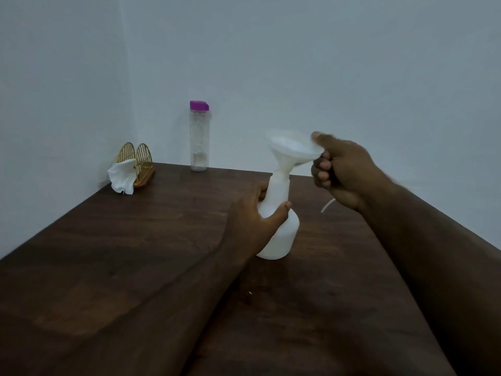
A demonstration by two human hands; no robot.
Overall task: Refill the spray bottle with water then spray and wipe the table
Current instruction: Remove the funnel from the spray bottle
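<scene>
A white spray bottle body (282,234) stands uncapped on the dark wooden table (135,240). My left hand (254,221) grips it around its shoulder. A white funnel (294,150) sits tilted in the bottle's neck, and my right hand (341,169) pinches its rim with the thumb on top. A thin white tube (326,204) shows just below my right hand; the spray head itself is hidden. A clear water bottle with a purple cap (199,137) stands at the table's far edge by the wall.
A gold wire napkin holder (135,164) with a white cloth (122,177) hanging out stands at the far left corner. Walls close the table's far and left sides. Bare tabletop stretches along the left and near side.
</scene>
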